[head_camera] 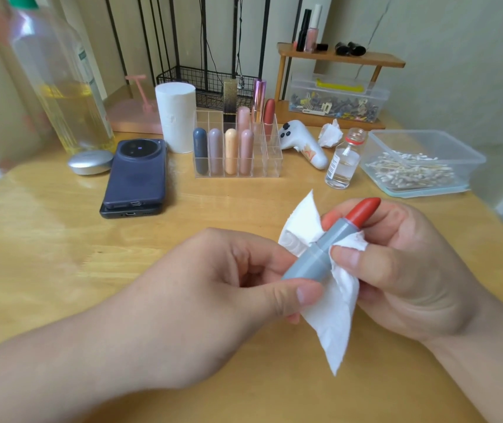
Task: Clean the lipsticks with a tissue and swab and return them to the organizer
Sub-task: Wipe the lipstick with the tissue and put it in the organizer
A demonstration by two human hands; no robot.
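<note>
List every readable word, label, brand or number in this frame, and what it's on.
No text is legible.
Small clear glass vial: white label with barcode-like stripes, print too small to read.
Tall clear plastic bottle of yellow liquid: a strip of label shows, too blurred to read.
Grey-cased red lipstick and white tissue: no print visible.
</note>
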